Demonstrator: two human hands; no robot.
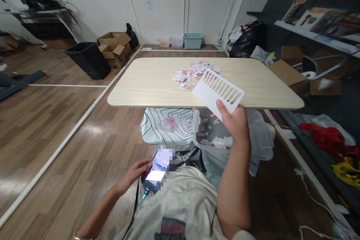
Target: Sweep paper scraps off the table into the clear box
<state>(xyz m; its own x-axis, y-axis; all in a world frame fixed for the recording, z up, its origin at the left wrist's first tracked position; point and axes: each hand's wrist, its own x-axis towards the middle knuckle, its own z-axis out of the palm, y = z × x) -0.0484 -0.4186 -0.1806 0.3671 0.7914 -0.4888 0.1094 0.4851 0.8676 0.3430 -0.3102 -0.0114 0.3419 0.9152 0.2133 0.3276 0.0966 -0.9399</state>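
Observation:
My right hand [234, 120] grips a white plastic scraper [212, 95] with a row of slots, thumb on its face. The scraper is raised and tilted over the front of the table [140, 86]. Beyond it a loose pile of small white and pink paper scraps [197, 71] lies on the tabletop. At my lap, my left hand [137, 168] has its fingers on the left edge of a lit phone [159, 168] with a cable plugged in. Below the table edge, a clear plastic bin [213, 145] holds pale scraps, partly hidden by my right arm.
A white cushion-like surface with black lines [152, 127] sits left of the bin. A black trash can [88, 60] and cardboard boxes [115, 47] stand at left. On the right are an open carton [292, 71], a shelf [317, 37] and white cables [315, 195].

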